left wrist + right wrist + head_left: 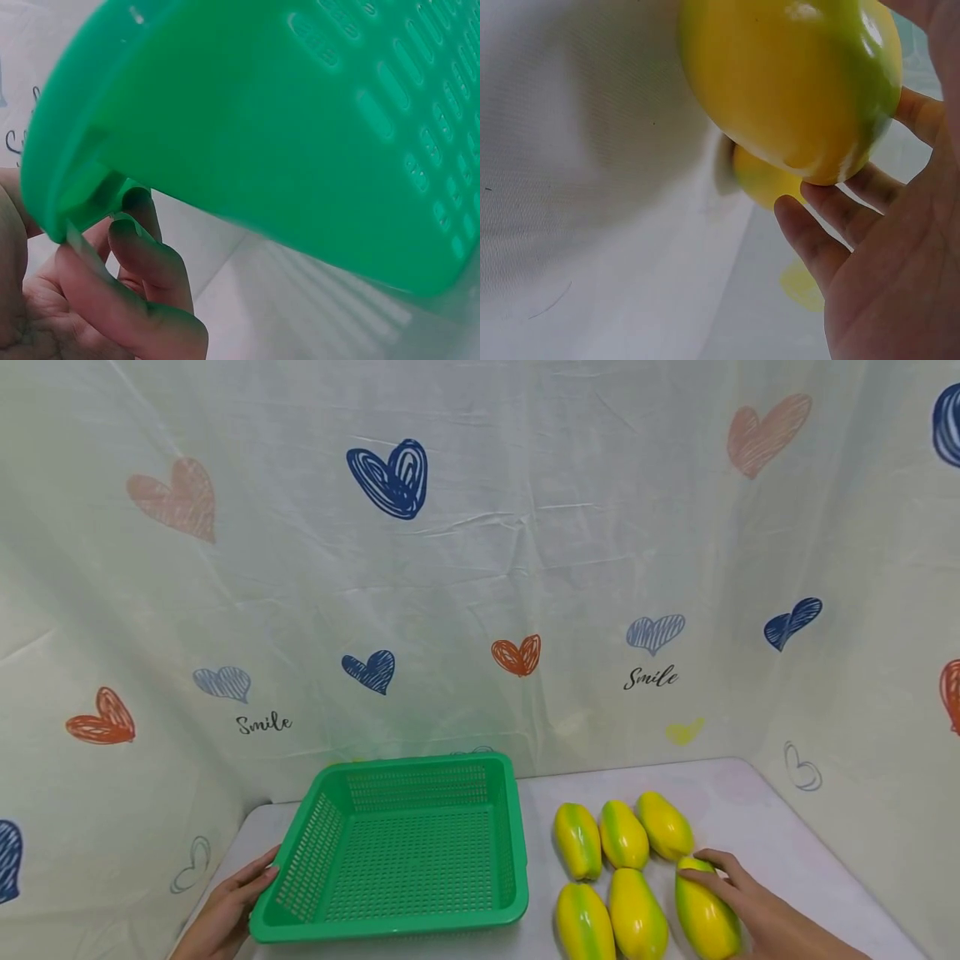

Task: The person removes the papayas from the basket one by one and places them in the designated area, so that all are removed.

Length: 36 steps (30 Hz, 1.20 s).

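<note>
A green plastic basket with slotted walls stands at the left of the table with nothing inside. At its left side my left hand holds the rim, and the left wrist view shows curled fingers under the lip. On the right, my right hand grips a glossy yellow-green papaya, thumb and fingers spread around it. The right wrist view shows fingertips against one end of this papaya; part of another papaya appears behind it.
Several more papayas lie in two rows between the basket and my right hand, among them a back-row papaya and a front-row papaya. A white curtain printed with hearts surrounds the pale table at the back and sides.
</note>
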Each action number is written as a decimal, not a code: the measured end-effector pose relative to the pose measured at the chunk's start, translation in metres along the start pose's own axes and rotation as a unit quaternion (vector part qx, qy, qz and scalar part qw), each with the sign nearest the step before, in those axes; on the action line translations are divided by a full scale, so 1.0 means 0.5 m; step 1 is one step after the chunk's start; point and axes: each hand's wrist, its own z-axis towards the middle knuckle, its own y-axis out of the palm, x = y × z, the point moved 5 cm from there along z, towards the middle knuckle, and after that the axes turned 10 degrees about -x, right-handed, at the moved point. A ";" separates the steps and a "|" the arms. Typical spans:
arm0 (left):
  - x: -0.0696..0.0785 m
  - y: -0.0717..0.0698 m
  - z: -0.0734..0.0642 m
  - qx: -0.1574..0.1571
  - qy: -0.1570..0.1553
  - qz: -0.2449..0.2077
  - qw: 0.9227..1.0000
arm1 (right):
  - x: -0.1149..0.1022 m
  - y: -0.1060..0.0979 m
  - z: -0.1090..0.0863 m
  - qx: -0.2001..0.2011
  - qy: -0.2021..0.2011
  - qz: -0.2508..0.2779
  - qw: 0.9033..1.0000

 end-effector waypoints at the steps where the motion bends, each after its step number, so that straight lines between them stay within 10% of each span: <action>1: 0.000 0.000 0.000 0.000 0.000 0.000 1.000 | 0.000 0.001 0.001 -0.006 0.001 0.003 1.000; 20: -0.004 0.000 0.000 0.009 -0.007 -0.005 1.000 | 0.004 0.015 0.010 -0.060 0.060 0.082 0.993; 36: -0.004 0.006 -0.004 0.000 0.000 -0.004 1.000 | 0.015 0.019 0.008 -0.051 0.024 0.067 0.996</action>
